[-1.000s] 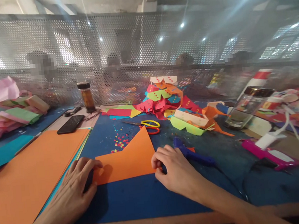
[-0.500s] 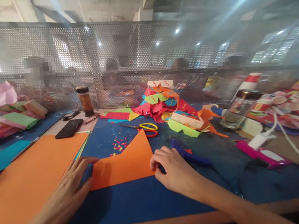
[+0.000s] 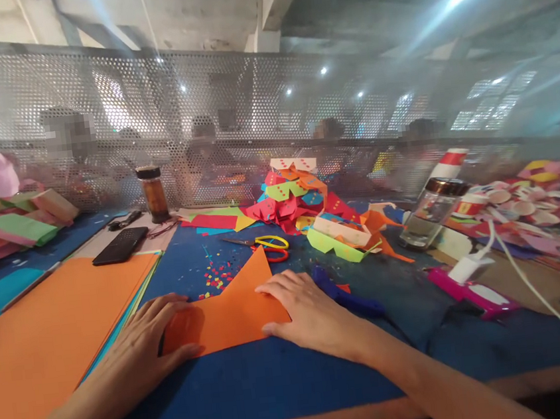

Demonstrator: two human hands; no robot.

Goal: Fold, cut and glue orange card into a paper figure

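A folded piece of orange paper [image 3: 229,321] with a pointed peak at its upper right lies in front of me on the blue tabletop. My left hand [image 3: 155,332] grips its left end, fingers along the top and thumb at the lower edge. At the right end my right hand [image 3: 308,310] spans the paper in the same way, fingertips on it and thumb near the bottom edge. Just behind the peak rest yellow-and-red-handled scissors [image 3: 268,245]. Small coloured paper bits [image 3: 218,279] are scattered beside them. A blue glue gun [image 3: 346,296] lies right of my right hand.
Large orange sheets [image 3: 38,335] are stacked on the left, with a black phone [image 3: 121,246] on top. Behind stand a brown-filled bottle [image 3: 155,199] and a pile of cut paper shapes [image 3: 293,198]. To the right are a glass jar [image 3: 424,221] and a pink power strip [image 3: 469,293] with a white cord.
My right hand has moved left, its fingers and thumb now reaching over the paper's right end. My left hand has closed further over the left end. The view has shifted slightly.
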